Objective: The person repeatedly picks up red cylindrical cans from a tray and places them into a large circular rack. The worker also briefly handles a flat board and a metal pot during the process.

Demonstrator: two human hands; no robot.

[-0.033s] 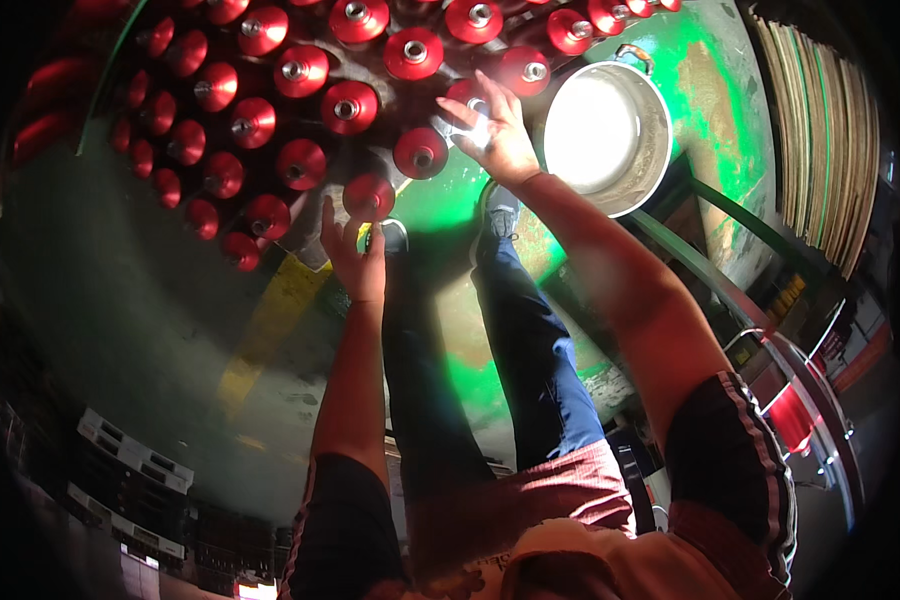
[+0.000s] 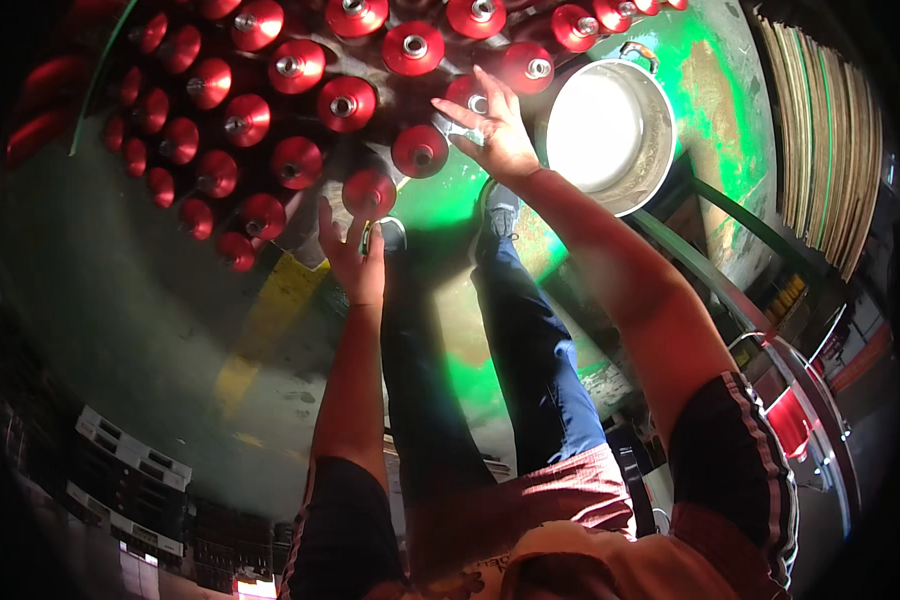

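Head view. I observe a crowd of red, round-shouldered vessels with metal necks across the upper left and top of the frame. The left hand, left of centre, has its fingers apart and half curled, gripping nothing that I can make out. Its fingertips lie just below the lowest central red vessel; contact cannot be confirmed. The right hand, upper centre, is spread wide and grips nothing visible, in front of a partly hidden red vessel. Whether it touches that one, I cannot tell.

Hazards, in my judgement: a loose hand knocking a neck could tip one vessel into its close neighbours. A large two-handled pot sits beside the right hand, upper right of centre (its inside is too bright to tell contents from glare); a swing of the right forearm could catch its rim. The shoes stand close below the vessels, so a dropped one could strike a foot.
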